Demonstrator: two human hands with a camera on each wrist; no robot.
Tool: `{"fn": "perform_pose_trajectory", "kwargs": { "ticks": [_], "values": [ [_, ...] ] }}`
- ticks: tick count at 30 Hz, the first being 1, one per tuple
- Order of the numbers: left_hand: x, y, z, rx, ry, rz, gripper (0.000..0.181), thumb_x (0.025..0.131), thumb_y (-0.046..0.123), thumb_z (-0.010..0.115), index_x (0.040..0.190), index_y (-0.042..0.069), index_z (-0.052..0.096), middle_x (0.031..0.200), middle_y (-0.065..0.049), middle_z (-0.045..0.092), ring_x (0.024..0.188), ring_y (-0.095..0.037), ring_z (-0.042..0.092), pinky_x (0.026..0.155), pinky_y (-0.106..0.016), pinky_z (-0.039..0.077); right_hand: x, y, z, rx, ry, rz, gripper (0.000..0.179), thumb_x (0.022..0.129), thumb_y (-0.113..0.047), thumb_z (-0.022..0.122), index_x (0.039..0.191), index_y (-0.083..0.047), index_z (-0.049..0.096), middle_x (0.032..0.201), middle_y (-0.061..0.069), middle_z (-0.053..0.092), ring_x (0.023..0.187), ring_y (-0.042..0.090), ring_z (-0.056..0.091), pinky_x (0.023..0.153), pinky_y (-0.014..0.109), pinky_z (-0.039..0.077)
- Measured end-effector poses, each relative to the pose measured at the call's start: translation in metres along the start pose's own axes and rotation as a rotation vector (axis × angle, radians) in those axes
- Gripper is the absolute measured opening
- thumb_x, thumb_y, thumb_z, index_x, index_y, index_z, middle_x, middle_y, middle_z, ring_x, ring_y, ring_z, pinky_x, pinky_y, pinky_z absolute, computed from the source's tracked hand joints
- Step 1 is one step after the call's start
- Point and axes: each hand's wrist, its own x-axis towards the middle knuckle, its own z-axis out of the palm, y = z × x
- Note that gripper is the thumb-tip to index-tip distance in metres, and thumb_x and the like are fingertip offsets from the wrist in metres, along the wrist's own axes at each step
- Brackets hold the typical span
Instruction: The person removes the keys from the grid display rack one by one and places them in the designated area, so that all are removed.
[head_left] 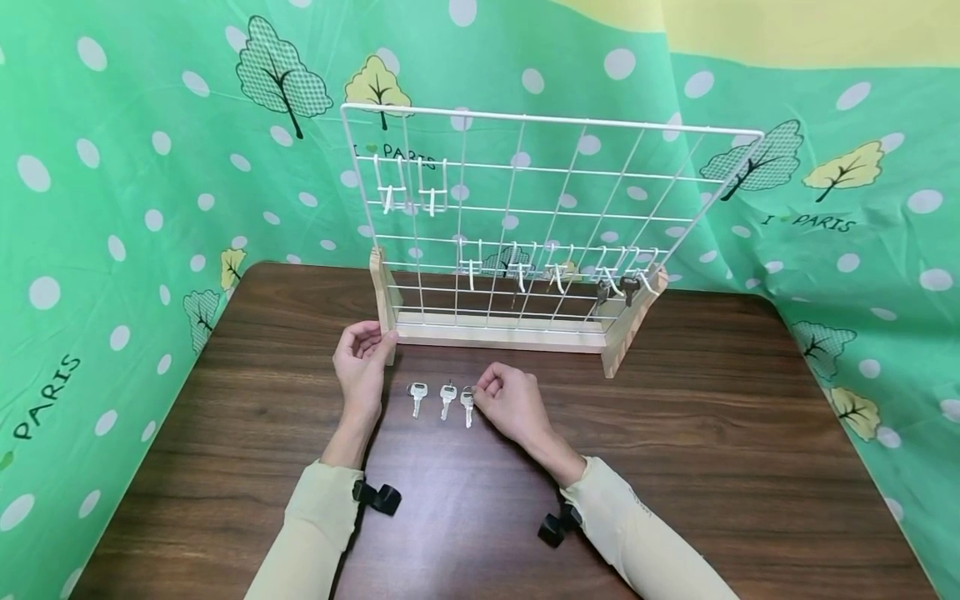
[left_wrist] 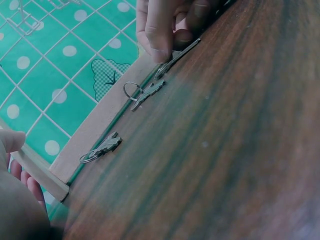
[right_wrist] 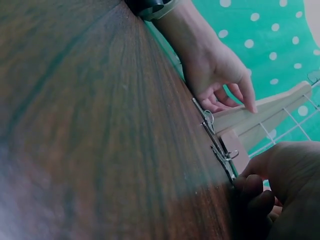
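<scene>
Three silver keys lie in a row on the table: a left key [head_left: 417, 402], a middle key [head_left: 447, 402] and a right key [head_left: 468, 408], each with a small ring. My right hand [head_left: 515, 406] pinches the right key near its ring end; its blade lies along the wood in the left wrist view. Behind the keys stands a white wire grid rack [head_left: 521, 167] on a wooden stand [head_left: 495, 333]. My left hand [head_left: 362, 364] grips the stand's left side piece [head_left: 382, 292], thumb on the front and fingers curled at the outer side.
Two white hooks, a left one [head_left: 387, 197] and a right one [head_left: 432, 200], hang at the grid's upper left. Several more hooks [head_left: 521, 273] line a lower wire, with dark keys [head_left: 630, 288] hanging at the right end. A green printed curtain [head_left: 172, 217] encloses the brown table [head_left: 720, 433].
</scene>
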Motion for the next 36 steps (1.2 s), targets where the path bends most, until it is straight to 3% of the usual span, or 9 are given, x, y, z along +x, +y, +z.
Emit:
{"fn": "perform_pose_trajectory", "kwargs": {
  "ticks": [4, 9, 14, 36],
  "values": [
    [-0.001, 0.0, 0.0, 0.001, 0.004, -0.005, 0.027, 0.087, -0.017, 0.08, 0.104, 0.001, 0.07, 0.096, 0.001, 0.07, 0.089, -0.011, 0.067, 0.081, -0.018, 0.056, -0.003, -0.011, -0.007, 0.025, -0.016, -0.017, 0.012, 0.086, -0.015, 0.079, 0.081, -0.02, 0.07, 0.063, -0.014, 0.063, 0.053, 0.004, 0.055, 0.051, 0.022, 0.046],
    [-0.001, -0.001, -0.001, 0.009, 0.009, -0.005, 0.026, 0.087, -0.016, 0.08, 0.104, 0.001, 0.07, 0.096, 0.0, 0.07, 0.089, -0.011, 0.067, 0.081, -0.018, 0.056, -0.007, -0.03, -0.021, 0.124, -0.119, -0.034, 0.013, 0.086, -0.01, 0.086, 0.089, -0.013, 0.073, 0.067, -0.01, 0.064, 0.053, 0.003, 0.052, 0.05, 0.019, 0.042],
    [-0.001, -0.001, -0.001, 0.011, 0.012, 0.0, 0.025, 0.087, -0.016, 0.08, 0.104, 0.0, 0.07, 0.095, 0.001, 0.07, 0.089, -0.011, 0.067, 0.081, -0.018, 0.056, -0.008, -0.035, -0.027, 0.181, -0.204, -0.015, 0.019, 0.084, -0.005, 0.095, 0.096, -0.007, 0.08, 0.069, -0.007, 0.064, 0.055, 0.001, 0.05, 0.051, 0.017, 0.041],
    [-0.002, -0.001, -0.001, 0.007, 0.011, -0.001, 0.027, 0.087, -0.018, 0.079, 0.103, 0.001, 0.07, 0.095, 0.001, 0.069, 0.088, -0.01, 0.067, 0.08, -0.017, 0.056, -0.008, -0.035, -0.027, 0.16, -0.178, 0.028, 0.02, 0.085, -0.003, 0.094, 0.099, -0.006, 0.08, 0.069, -0.007, 0.066, 0.057, 0.002, 0.054, 0.053, 0.016, 0.043]
  ]
}}
